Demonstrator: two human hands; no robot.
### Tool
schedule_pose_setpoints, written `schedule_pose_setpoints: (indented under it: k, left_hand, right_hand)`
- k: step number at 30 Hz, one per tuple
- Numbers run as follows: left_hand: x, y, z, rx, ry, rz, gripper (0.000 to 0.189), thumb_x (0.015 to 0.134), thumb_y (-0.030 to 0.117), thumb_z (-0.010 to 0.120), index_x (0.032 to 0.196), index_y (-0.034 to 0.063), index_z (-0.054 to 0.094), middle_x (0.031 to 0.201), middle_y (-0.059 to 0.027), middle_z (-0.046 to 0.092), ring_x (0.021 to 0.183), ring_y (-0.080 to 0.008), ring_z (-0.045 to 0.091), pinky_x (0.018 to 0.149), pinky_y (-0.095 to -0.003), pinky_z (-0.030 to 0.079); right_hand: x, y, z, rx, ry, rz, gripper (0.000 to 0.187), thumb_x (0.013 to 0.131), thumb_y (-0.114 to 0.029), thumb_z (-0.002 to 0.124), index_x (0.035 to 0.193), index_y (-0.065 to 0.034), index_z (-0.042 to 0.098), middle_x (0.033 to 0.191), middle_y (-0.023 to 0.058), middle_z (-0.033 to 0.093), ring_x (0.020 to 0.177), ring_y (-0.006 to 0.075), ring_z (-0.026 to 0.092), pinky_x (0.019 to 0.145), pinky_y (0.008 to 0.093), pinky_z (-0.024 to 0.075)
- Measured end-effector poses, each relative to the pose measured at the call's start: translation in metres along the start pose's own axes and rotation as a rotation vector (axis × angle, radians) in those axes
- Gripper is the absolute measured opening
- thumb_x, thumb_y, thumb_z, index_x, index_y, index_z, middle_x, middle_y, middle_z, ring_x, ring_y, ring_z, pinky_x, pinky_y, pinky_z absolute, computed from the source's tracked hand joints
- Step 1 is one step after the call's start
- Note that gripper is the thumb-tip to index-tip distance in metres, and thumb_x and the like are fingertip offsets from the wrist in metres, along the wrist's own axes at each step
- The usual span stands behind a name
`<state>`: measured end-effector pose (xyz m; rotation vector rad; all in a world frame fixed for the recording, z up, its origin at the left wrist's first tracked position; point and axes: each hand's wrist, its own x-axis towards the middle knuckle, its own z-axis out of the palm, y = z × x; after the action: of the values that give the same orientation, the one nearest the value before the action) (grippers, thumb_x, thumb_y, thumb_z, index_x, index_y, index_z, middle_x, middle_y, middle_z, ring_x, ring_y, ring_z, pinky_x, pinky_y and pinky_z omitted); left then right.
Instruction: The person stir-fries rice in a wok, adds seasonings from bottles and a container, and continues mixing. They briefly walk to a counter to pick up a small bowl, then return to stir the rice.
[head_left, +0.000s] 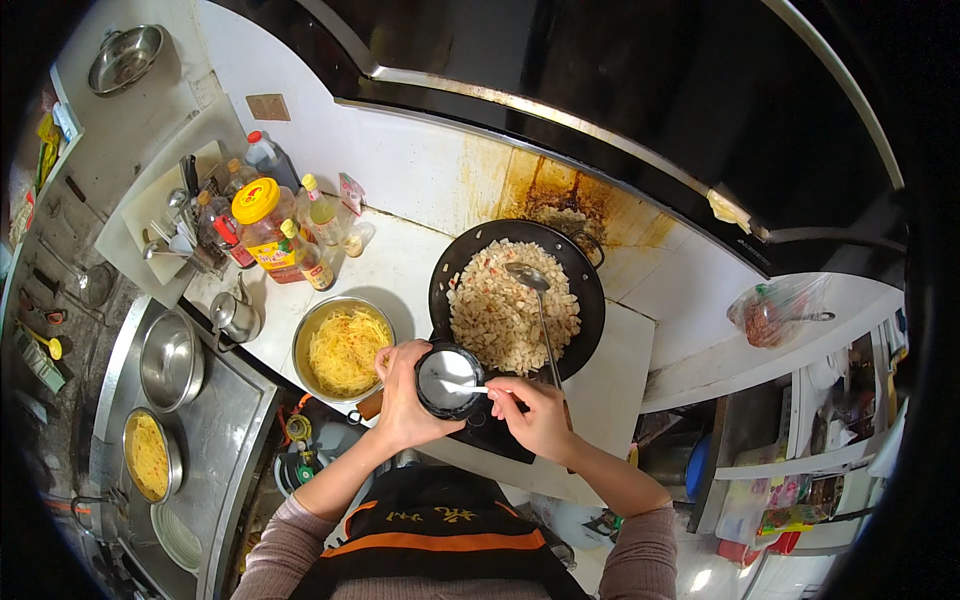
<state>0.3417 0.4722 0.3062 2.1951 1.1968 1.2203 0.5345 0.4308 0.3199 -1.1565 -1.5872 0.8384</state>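
Note:
My left hand (411, 394) is wrapped around a dark round jar (429, 405) holding a white substance. Between the fingers of my right hand (529, 412) is the handle of a small white spoon (465, 388), its bowl inside the jar. Just beyond the jar, a black wok (592, 330) holds pale diced food with reddish bits (487, 307). A metal ladle (528, 276) rests in the wok, its bowl on the food and its handle towards me. Left of the jar stands a steel bowl (300, 360) of yellow shreds (345, 352).
Bottles, a yellow-lidded plastic jar (256, 201) and a steel pot with a spout (235, 315) stand at the left. Further left, a steel counter (225, 420) bears an empty steel bowl (172, 360) and another with yellow shreds (148, 457). A black range hood (600, 75) overhangs the wok.

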Motion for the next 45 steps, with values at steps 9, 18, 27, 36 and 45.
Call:
schedule_pose_setpoints:
  k: [9, 18, 27, 36, 45]
  left_hand:
    - [0.004, -0.002, 0.016, -0.056, -0.022, -0.079, 0.094, 0.041, 0.023, 0.085, 0.119, 0.0045, 0.037, 0.11, -0.0148, 0.049, 0.105, -0.0312, 0.047, 0.098, -0.0454, 0.022]
    - [-0.001, -0.004, 0.002, 0.023, -0.031, -0.164, 0.098, 0.042, 0.02, 0.085, 0.123, 0.0037, 0.033, 0.114, -0.0156, 0.042, 0.11, -0.0319, 0.037, 0.098, -0.0421, 0.028]
    - [-0.007, -0.012, -0.009, 0.066, -0.011, -0.288, 0.098, 0.043, 0.017, 0.083, 0.123, 0.0029, 0.031, 0.115, -0.017, 0.041, 0.111, -0.0339, 0.036, 0.099, -0.0425, 0.029]
    - [-0.005, -0.013, -0.007, 0.057, -0.025, -0.292, 0.098, 0.042, 0.017, 0.083, 0.124, 0.0026, 0.031, 0.117, -0.0166, 0.039, 0.112, -0.0335, 0.035, 0.1, -0.0423, 0.028]
    - [-0.005, -0.012, -0.012, 0.031, -0.027, -0.256, 0.098, 0.042, 0.018, 0.084, 0.123, 0.0031, 0.032, 0.116, -0.0168, 0.04, 0.111, -0.0338, 0.036, 0.099, -0.043, 0.029]
  right_hand:
    - [0.007, 0.025, -0.037, 0.472, 0.19, 0.471, 0.016, 0.089, -0.007, 0.057, 0.097, 0.006, 0.062, 0.078, 0.0115, 0.065, 0.063, 0.0117, 0.058, 0.058, 0.023, 0.0479]
    - [0.098, 0.112, -0.121, 0.182, 0.634, 0.219, 0.017, 0.091, -0.011, 0.058, 0.097, 0.0049, 0.063, 0.078, 0.0083, 0.064, 0.064, 0.0126, 0.06, 0.061, 0.0255, 0.0495]
    - [0.157, 0.212, -0.115, -0.32, 0.56, -0.017, 0.02, 0.093, -0.015, 0.053, 0.097, -0.0002, 0.065, 0.065, 0.008, 0.065, 0.059, 0.0139, 0.062, 0.056, 0.0285, 0.0501]
    - [0.148, 0.206, -0.139, -0.316, 0.576, -0.071, 0.016, 0.092, -0.009, 0.054, 0.101, 0.0016, 0.062, 0.072, 0.0102, 0.065, 0.062, 0.0156, 0.063, 0.059, 0.0289, 0.0527]
    - [0.093, 0.136, -0.124, -0.429, 0.517, -0.073, 0.016, 0.091, -0.004, 0.053, 0.102, 0.0035, 0.061, 0.079, 0.0129, 0.065, 0.069, 0.0183, 0.064, 0.06, 0.0297, 0.0516]
